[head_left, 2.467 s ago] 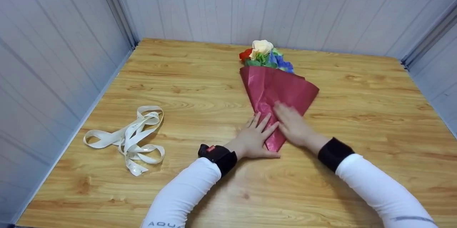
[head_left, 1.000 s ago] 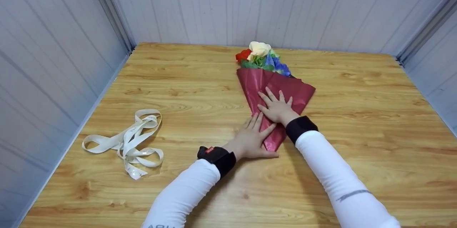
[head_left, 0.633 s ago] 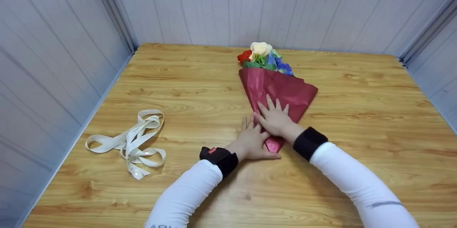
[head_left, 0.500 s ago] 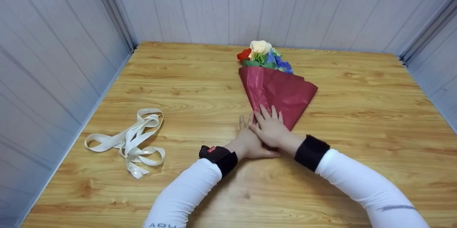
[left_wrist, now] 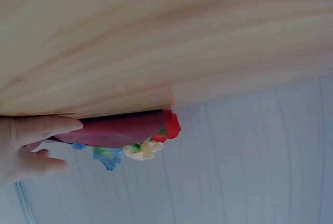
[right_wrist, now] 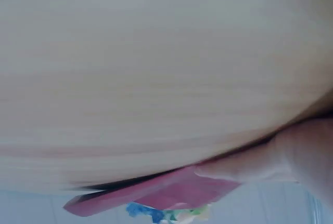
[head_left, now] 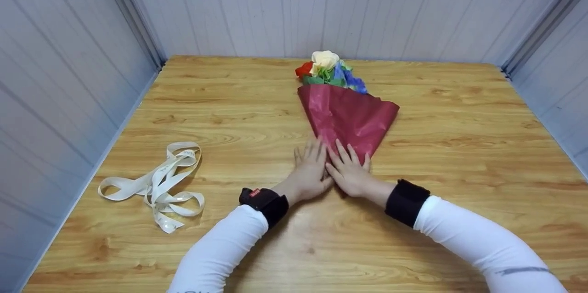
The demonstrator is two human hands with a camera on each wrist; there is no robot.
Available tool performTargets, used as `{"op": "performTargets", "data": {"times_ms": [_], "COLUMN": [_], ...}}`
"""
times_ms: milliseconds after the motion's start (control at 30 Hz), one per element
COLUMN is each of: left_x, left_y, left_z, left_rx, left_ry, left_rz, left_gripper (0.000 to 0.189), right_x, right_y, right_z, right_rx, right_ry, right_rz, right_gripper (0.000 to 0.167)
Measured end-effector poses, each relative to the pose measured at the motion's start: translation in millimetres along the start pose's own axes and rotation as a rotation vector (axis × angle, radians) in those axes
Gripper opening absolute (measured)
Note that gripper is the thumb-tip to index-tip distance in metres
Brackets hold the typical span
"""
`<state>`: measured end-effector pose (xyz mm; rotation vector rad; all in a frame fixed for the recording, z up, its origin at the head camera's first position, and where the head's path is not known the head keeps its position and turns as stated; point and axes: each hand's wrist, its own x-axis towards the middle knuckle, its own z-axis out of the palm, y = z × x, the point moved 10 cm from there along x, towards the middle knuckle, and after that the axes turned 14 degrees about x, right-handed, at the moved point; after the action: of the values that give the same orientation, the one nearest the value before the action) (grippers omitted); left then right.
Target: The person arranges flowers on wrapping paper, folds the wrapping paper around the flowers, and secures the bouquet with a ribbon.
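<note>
A bouquet in dark red wrapping paper [head_left: 351, 116] lies on the table, its narrow end toward me. Cream, red and blue flowers [head_left: 325, 59] with green leaves stick out of the wide far end. My left hand [head_left: 308, 171] lies over the left side of the narrow end, fingers stretched forward. Right beside it, my right hand [head_left: 353, 174] rests on the paper with its fingers spread. Both hands hide most of the narrow tip. In the right wrist view, the thumb [right_wrist: 244, 166] lies along the paper's edge; in the left wrist view, fingers [left_wrist: 49, 126] overlap the wrap.
A loose heap of cream ribbon [head_left: 163, 183] with printed lettering lies on the left of the wooden table [head_left: 248, 100]. Pale panel walls [head_left: 257, 8] stand along the back and both sides. The flowers are near the table's back edge.
My right hand has slid down the wrap toward the narrow end, crossed over the left hand, and now lies beside it. My left hand's thumb has drawn in from the tip.
</note>
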<state>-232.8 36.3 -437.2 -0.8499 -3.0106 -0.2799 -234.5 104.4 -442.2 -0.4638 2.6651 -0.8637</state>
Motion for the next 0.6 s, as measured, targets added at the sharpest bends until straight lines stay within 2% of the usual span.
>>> {"op": "performTargets", "data": {"times_ms": [100,200,333,433,600], "left_x": [-2.8,-4.9,-4.8,-4.3,-5.3], "left_y": [-18.5,-27.5,-29.2,-30.2,-31.4], "left_z": [0.2,2.3,3.2,5.0,7.1], "left_rx": [0.013,0.109,0.179,0.181,0.158], "left_ry": [0.002,-0.027,-0.053,-0.073,-0.083], "left_rz": [-0.14,-0.212,-0.227,-0.239,-0.244], "left_gripper": [0.07,0.063,0.063,0.064,0.065], "right_x": [-2.0,-3.3,-3.4,-5.0,-11.5], "right_y": [1.6,2.9,8.6,17.9,38.3], "right_z": [-0.4,-1.9,-9.5,-18.6,-35.9], "right_rx": [-0.078,-0.111,-0.151,-0.167,-0.143], "right_ry": [-0.011,-0.021,-0.017,-0.008,-0.002], "right_rz": [-0.019,-0.032,-0.045,-0.042,0.011], "right_gripper": [0.056,0.057,0.056,0.055,0.055]}}
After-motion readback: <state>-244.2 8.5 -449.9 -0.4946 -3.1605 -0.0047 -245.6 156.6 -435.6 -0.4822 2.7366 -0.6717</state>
